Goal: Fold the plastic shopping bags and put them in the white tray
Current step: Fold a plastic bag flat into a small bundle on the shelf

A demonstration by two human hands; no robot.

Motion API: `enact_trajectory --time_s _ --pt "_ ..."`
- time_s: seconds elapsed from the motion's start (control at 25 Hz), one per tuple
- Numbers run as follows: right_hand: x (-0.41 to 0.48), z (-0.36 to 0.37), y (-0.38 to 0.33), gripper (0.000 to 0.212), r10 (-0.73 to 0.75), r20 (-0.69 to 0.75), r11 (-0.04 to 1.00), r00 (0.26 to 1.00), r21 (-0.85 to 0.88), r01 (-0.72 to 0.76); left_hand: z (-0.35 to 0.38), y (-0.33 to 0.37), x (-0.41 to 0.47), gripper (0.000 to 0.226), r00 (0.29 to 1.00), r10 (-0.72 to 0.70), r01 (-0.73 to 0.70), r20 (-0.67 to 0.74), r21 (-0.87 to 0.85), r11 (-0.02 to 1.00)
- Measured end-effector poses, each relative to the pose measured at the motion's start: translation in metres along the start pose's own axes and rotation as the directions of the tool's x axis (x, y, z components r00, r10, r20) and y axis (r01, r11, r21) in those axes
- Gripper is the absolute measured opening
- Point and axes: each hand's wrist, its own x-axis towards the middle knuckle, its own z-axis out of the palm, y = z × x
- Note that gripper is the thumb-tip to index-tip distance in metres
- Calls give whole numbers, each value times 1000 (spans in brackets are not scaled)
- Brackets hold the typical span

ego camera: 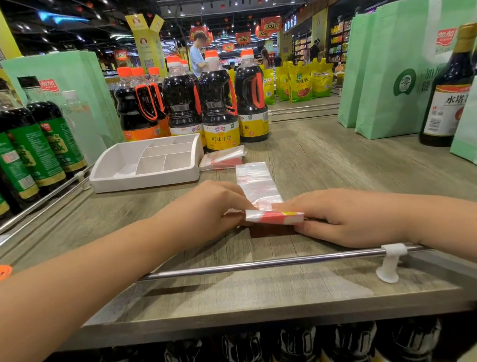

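1. Pinching from either side, the left hand and right hand held the rolled near end of one plastic bag.
2. Beneath lay the flat, matte wood-grain shelf.
3. The white tray, rigid and divided into compartments, sat far and left of the grip, nearer the left hand.
4. The bag was a thin, crinkly, translucent strip, its long axis running straight away from the hands, so the fold would likely travel farward.
5. A second folded bag lay just right of the tray.

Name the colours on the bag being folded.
Clear bag with red, white and a little yellow print; head view.
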Motion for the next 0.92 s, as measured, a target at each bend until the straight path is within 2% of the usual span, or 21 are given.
enact_trajectory --time_s 0.08,0.2,0.36,0.44,0.52,0.6,0.72,0.8,0.92 --pt "2 3 3 34 -22 -51 1000 998 -23 21 0 1 -1 27 1000 0 0 11 -25 1000" --pt "0 5 10 35 13 -158 997 987 -73 -25 0 3 -2 26 998 34 -29 48 -119 993" --pt "-2 3 12 24 -20 -213 998 977 -63 6 -2 4 -5 26 993 -48 69 104 -208 976" --pt "-1 3 9 19 -8 -282 1000 959 -11 5 -2 4 -5 19 988 -86 114 128 -228 967" --pt "-1 1 7 21 107 -315 990 943 121 -72 -2 6 -3 17 975 -146 188 167 -279 942" --pt "3 -1 6 26 227 -254 954 940 253 -162 0 4 1 19 954 -221 282 205 -347 895" --pt "14 1 10 25 320 -178 903 930 353 -244 6 2 8 17 934 -303 355 191 -387 851" --pt "22 3 14 25 386 -193 870 902 401 -287 10 3 11 15 920 -358 390 157 -422 819" --pt "27 6 16 47 455 -244 862 856 363 -355 15 5 16 18 890 -439 447 122 -411 794"
